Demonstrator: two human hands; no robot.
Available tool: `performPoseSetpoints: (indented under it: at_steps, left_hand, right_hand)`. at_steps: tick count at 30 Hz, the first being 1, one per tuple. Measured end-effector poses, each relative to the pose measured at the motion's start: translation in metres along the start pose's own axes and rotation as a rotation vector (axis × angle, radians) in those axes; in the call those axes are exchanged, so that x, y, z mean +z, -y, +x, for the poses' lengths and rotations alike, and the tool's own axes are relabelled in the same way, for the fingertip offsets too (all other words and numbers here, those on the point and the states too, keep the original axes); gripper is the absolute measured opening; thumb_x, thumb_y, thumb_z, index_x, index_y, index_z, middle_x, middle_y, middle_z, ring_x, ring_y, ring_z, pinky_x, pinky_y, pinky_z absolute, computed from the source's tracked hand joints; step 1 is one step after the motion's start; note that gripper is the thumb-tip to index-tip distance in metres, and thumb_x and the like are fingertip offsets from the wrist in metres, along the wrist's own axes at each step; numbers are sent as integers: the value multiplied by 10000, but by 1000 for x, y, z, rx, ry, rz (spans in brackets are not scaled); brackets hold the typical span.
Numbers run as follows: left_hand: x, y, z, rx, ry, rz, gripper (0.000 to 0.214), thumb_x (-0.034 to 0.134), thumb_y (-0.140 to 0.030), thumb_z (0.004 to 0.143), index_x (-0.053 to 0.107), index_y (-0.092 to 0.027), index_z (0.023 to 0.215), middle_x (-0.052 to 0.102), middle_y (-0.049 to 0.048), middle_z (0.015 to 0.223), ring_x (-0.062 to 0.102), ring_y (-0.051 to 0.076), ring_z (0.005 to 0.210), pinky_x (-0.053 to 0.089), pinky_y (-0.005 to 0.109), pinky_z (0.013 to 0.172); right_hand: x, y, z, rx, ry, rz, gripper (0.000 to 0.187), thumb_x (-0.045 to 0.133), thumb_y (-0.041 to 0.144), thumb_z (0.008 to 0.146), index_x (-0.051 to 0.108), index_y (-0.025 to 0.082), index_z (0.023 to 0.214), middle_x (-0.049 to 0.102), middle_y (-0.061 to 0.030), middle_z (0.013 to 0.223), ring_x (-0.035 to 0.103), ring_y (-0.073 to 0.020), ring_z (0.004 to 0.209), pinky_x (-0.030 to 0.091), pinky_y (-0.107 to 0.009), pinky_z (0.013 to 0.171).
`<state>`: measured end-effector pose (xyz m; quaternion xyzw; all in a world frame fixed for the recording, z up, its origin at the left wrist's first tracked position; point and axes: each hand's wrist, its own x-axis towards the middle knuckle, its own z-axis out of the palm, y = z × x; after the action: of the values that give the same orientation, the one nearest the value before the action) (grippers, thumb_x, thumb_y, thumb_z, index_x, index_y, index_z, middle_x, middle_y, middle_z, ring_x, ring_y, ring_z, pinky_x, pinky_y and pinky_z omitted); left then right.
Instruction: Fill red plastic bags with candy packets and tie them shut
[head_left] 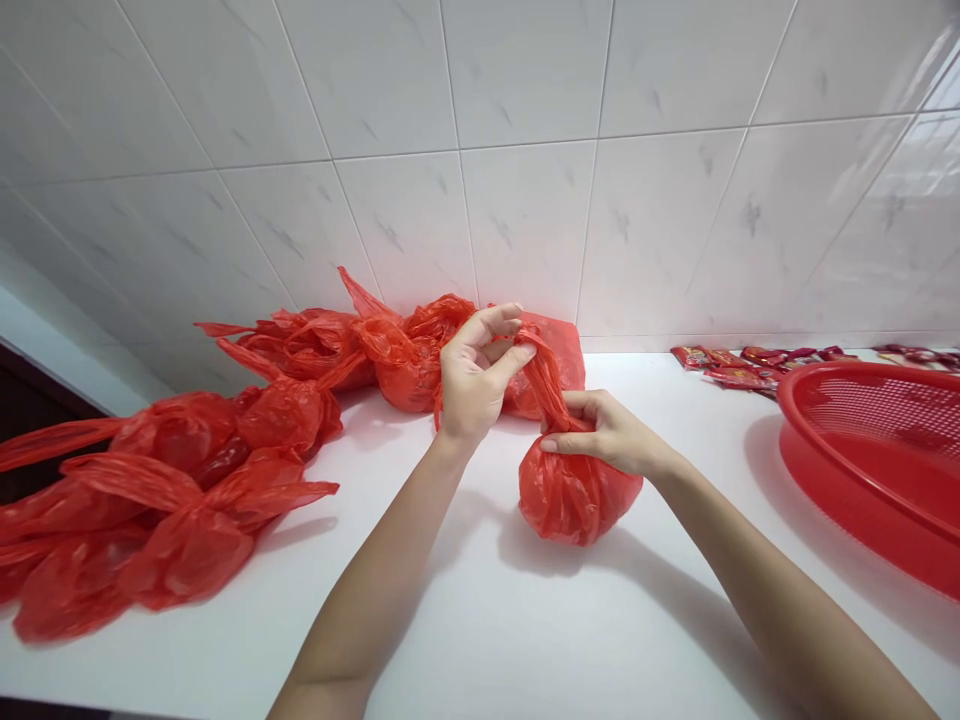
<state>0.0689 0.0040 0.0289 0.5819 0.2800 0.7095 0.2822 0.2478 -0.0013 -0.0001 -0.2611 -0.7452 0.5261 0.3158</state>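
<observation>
A round, filled red plastic bag (574, 495) sits on the white counter, its contents hidden by the crumpled film. Its neck (544, 385) rises in a tight twist. My right hand (604, 432) is closed around the lower part of that twist, just above the bag's body. My left hand (476, 375) pinches the upper end of the twisted plastic between thumb and fingers. Behind the hands, a loose flap of red plastic (551, 365) partly hides the wall's base.
Several knotted red bags (157, 510) lie heaped on the left, with more (375, 350) against the white tiled wall (525, 90). A red perforated plastic basket (862, 450) stands at the right. Small red sachets (739, 365) lie along the back of the white counter (480, 630).
</observation>
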Motion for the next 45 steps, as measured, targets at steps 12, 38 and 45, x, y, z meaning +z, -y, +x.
performPoseSetpoints:
  at_steps: [12, 38, 45]
  left_hand:
    - [0, -3, -1, -24, 81, -57, 274, 748, -143, 721, 737, -227, 981, 746, 26, 983, 712, 179, 915, 590, 304, 814]
    - [-7, -5, 7, -130, 35, -7, 219, 759, -234, 734, 751, -193, 949, 762, 33, 927, 709, 196, 913, 565, 339, 881]
    - [-4, 1, 3, -260, 107, -72, 537, 804, -346, 749, 616, -221, 1235, 700, 91, 1187, 646, 266, 1188, 506, 419, 1036]
  right_hand:
    - [-14, -1, -3, 8, 111, 153, 303, 736, 464, 865, 649, 178, 906, 641, -27, 899, 598, -179, 850, 495, -330, 796]
    - [-19, -3, -1, -11, -125, 227, 263, 804, 402, 801, 638, 199, 819, 645, 0, 825, 615, -155, 743, 494, -291, 701]
    - [-26, 10, -6, -88, -282, 13, 278, 789, 418, 807, 612, 205, 820, 631, -3, 837, 610, -167, 768, 490, -288, 683]
